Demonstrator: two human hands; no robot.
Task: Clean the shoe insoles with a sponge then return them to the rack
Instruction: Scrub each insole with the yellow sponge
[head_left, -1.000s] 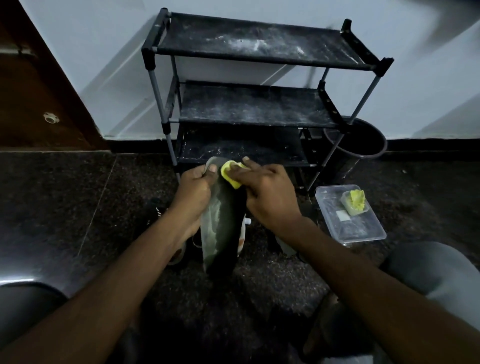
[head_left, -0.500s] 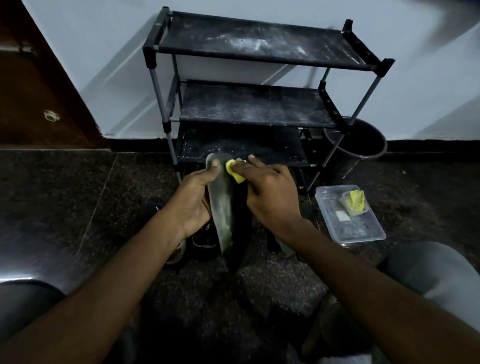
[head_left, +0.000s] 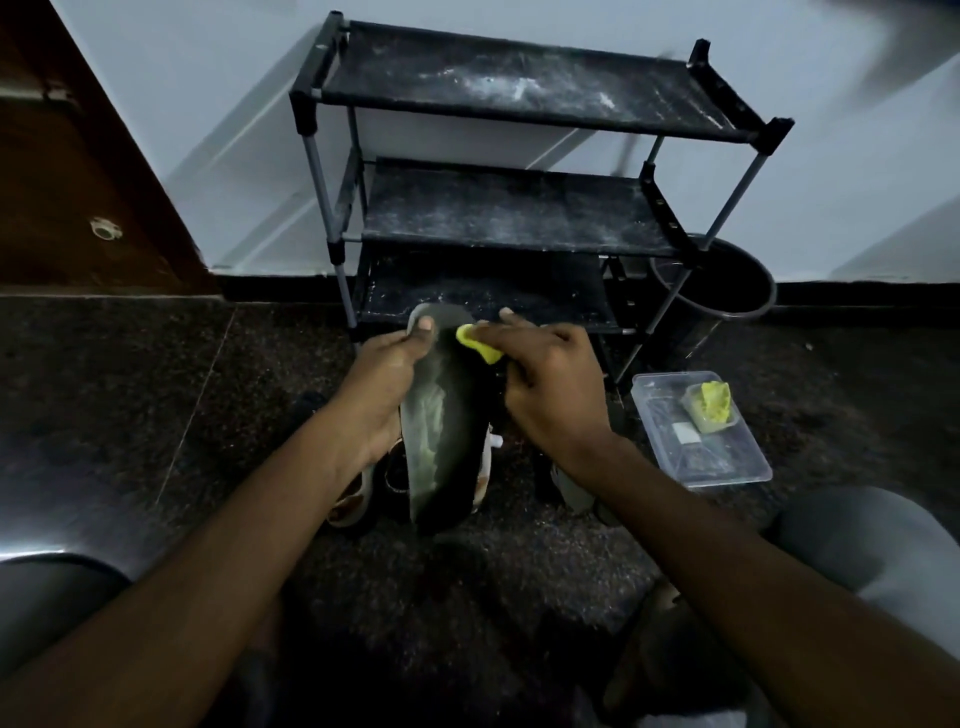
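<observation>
**One insole, one sponge, both hands busy**

Low over the dark floor (head_left: 130, 389), the left hand (head_left: 387, 384) grips a single dark insole (head_left: 447, 441) along its nine o'clock edge, with the thumb laid across the toe end. The insole is held tilted, toe at twelve o'clock toward the rack and heel at six, with pale streaks down its face. The right hand (head_left: 550, 384) pinches one small yellow sponge (head_left: 478, 345) and presses it to the insole near the toe, at about one o'clock — knuckles up.

At twelve stands one black rack (head_left: 519, 88) with three dusty shelves. At three o'clock from the hands lies one clear plastic container (head_left: 727, 462), holding a small cup of yellow-green stuff (head_left: 709, 405) and a white tag too small to read. One dark bucket (head_left: 727, 291) sits by the rack's right legs, at two o'clock. Beneath the insole — shoes (head_left: 358, 499), half hidden.
</observation>
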